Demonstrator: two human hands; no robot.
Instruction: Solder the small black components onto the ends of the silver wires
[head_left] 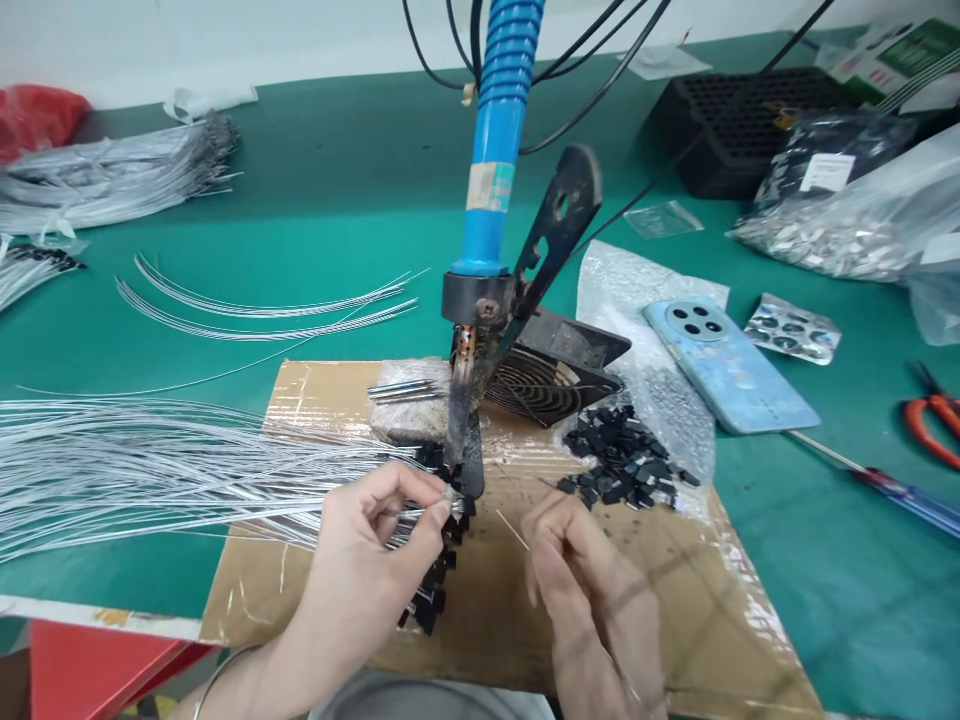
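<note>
My left hand is closed in a pinch just below the tip of a soldering iron with a blue handle. A small pale piece shows at its fingertips, apparently the end of a white wire. Right of it, my right hand pinches a thin strand of solder wire that points toward the iron. White wires run in from the left under my left hand. Their ends carry black connectors, lined up on the cardboard. Part of this row is hidden by my left hand.
A black fan stands behind the iron. Loose black connectors lie in a pile at right, near bubble wrap, a light-blue phone, a screwdriver and orange-handled pliers. Bundled wires lie at back left.
</note>
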